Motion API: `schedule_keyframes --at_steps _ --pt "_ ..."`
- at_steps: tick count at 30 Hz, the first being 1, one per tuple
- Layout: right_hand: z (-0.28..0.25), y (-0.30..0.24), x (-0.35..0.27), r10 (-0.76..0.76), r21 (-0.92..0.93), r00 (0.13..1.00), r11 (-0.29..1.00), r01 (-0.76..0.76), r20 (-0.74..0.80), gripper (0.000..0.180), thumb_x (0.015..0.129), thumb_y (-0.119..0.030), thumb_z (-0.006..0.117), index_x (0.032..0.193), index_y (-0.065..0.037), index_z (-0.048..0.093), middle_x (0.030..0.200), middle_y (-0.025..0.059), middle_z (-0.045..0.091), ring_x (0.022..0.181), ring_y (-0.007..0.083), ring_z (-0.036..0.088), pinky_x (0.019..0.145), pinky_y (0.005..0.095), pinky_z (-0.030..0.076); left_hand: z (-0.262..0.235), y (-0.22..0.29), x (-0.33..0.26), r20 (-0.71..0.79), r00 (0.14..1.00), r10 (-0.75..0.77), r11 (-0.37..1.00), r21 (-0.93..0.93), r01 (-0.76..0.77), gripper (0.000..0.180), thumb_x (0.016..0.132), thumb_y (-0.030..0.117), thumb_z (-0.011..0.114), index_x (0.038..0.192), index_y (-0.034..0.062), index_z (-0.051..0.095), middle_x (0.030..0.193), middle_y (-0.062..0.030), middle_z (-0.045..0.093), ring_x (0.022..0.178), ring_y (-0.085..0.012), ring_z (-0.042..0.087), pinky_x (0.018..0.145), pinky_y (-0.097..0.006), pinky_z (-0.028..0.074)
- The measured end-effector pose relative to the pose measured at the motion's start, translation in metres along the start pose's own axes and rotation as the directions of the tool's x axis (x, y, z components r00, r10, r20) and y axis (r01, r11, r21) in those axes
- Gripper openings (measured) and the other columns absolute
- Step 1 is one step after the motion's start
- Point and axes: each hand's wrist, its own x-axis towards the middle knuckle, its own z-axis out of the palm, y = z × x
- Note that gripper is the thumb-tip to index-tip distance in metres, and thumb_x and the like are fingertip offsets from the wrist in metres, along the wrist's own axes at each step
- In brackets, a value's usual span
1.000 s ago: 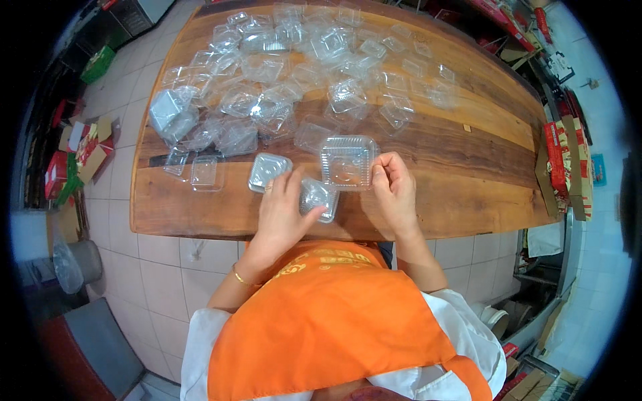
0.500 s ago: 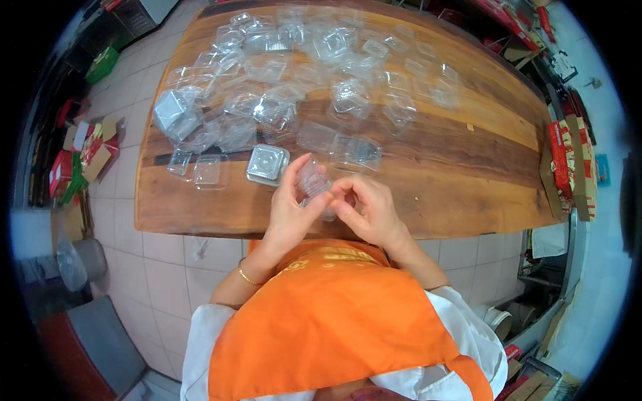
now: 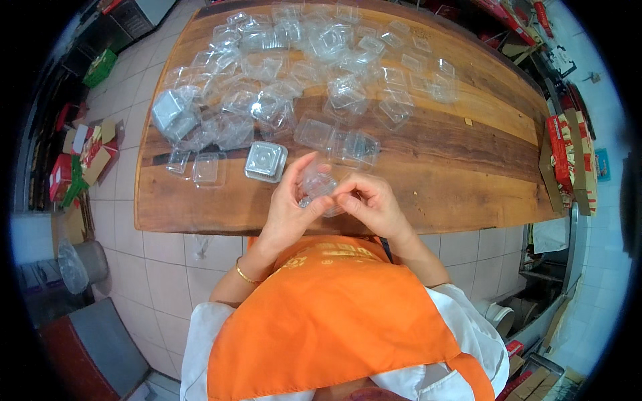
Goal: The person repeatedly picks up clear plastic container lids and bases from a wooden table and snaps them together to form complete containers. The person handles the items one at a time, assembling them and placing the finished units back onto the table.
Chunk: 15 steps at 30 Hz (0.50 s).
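Small clear plastic container [image 3: 318, 188] held at frame centre, gripped between left hand [image 3: 289, 207] and right hand [image 3: 372, 204] above the wooden surface [image 3: 428, 180] edge, closed clear box [image 3: 265, 161] just left, empty containers [image 3: 301, 60] heaped across upper frame

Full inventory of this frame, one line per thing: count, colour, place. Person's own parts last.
small clear container: one, transparent, held between both hands above the table's near edge
closed clear box: one, transparent, on the table just left of the hands
open clear trays: two, transparent, near the table's left end
loose clear containers: many, too overlapped to count, transparent, across the table's far half
wooden table: one, brown
cardboard boxes: several, red and tan, right of the table
cartons: several, red and green, on the floor at left
apron: one, orange, lower centre
bracelet: one, gold, left wrist
left hand: gripping the container
right hand: gripping the container
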Motion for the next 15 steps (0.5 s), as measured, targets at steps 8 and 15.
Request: schedule_keyframes --at_steps 8,15 --pt "0.003 -0.012 -0.004 0.019 -0.13 1.0 0.991 -0.018 0.008 0.007 0.087 -0.007 0.067 0.089 -0.001 0.065 0.076 -0.0009 0.06 0.066 0.0059 0.051 0.057 0.0222 0.041 -0.001 -0.002 -0.003 0.003 1.0 -0.008 1.0 -0.016 0.008 0.075 0.082 0.021 0.077 0.142 0.0022 0.035 0.13 -0.0129 0.053 0.116 -0.0171 0.053 0.097 -0.032 0.044" --pt "0.002 -0.016 -0.006 -0.05 -0.161 0.999 0.986 0.051 0.005 0.007 0.086 -0.007 0.068 0.088 -0.001 0.067 0.074 0.0012 0.061 0.066 0.0072 0.054 0.058 0.0223 0.043 -0.002 -0.004 -0.007 -0.021 1.0 0.017 0.998 0.056 -0.015 0.076 0.08 0.021 0.078 0.141 0.0026 0.037 0.127 -0.0116 0.054 0.113 -0.0176 0.055 0.094 -0.031 0.046"
